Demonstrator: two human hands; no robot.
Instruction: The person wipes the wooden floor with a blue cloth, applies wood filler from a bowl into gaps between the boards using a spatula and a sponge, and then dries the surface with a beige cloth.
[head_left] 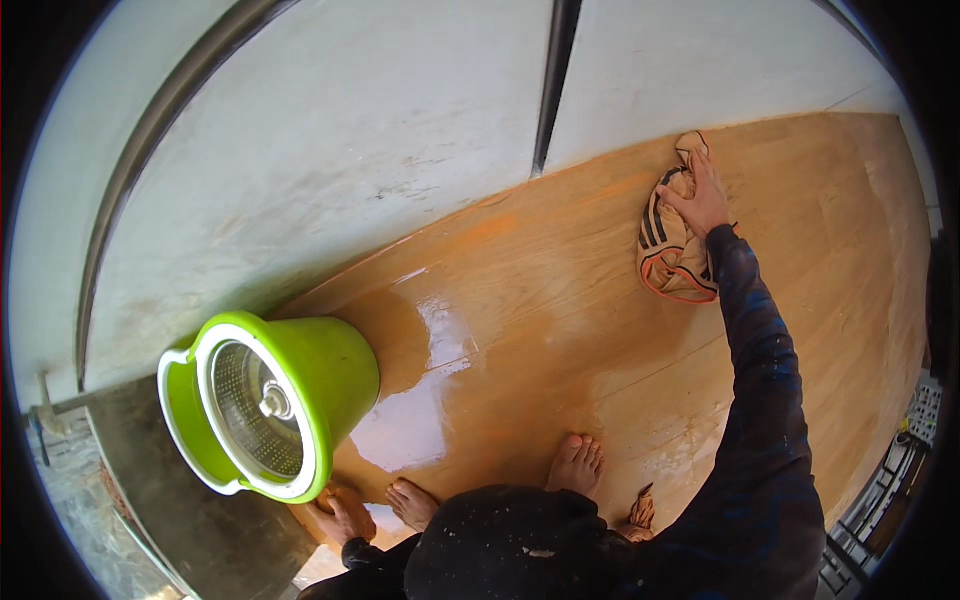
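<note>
My right hand (698, 198), at the end of an outstretched arm, grips and presses a bunched tan cloth (665, 235) with black stripes and orange trim. The cloth lies on the wet wood-grain surface (560, 270), close to the pale wall. My left hand (346, 514) is low on the left, just beside the rim of a lime-green mop bucket (340, 365). Its fingers are partly hidden, and I cannot tell whether they touch the bucket. A perforated spin basket (245, 400) with a white hub sits inside the bucket's white rim.
Light grey panels (380, 120) with a dark vertical strip (556, 85) border the far side. A shiny puddle (410, 425) spreads right of the bucket. My bare feet (575, 465) stand on the surface. A dark grey slab (170, 480) lies left; a metal rack (890, 480) is far right.
</note>
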